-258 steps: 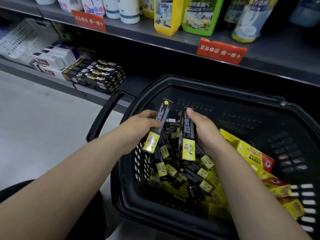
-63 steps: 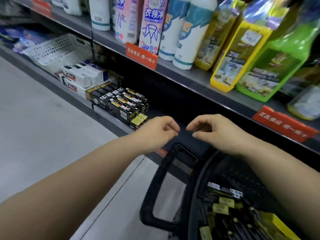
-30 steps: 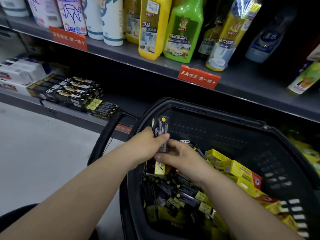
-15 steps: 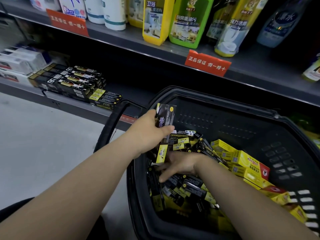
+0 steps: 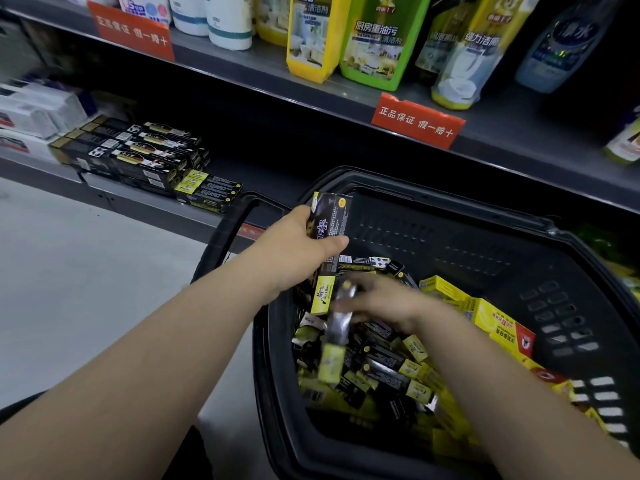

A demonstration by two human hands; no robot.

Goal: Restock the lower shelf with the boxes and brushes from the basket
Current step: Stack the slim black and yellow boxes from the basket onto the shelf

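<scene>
Above the left rim of the black plastic basket, left hand fingers clamp slim black-and-yellow cardboard boxes; inside it, right hand fingers pinch a blurred box.

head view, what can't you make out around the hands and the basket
All in the head view:
- blurred pack in the right hand: motion blur smears its print.
- held packs in the left hand: the hand covers them, count unclear.
- black basket: floor buried under loose packs, right side cut by frame edge.
</scene>
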